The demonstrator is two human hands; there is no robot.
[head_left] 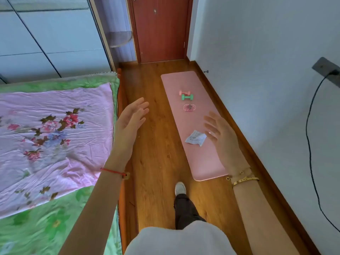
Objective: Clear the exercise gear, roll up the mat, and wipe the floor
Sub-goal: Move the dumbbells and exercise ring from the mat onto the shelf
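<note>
Pink mat [198,155] lies lengthwise toward the door [160,30]; both hands [131,116] spread, empty.

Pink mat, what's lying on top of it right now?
On the pink mat: a pink dumbbell, a green dumbbell, a coiled pink item and a crumpled white sheet. The right hand hides part of its right edge.

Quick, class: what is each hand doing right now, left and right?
Left hand: open, fingers straight, holding nothing.
Right hand: open, fingers spread, holding nothing.
</note>
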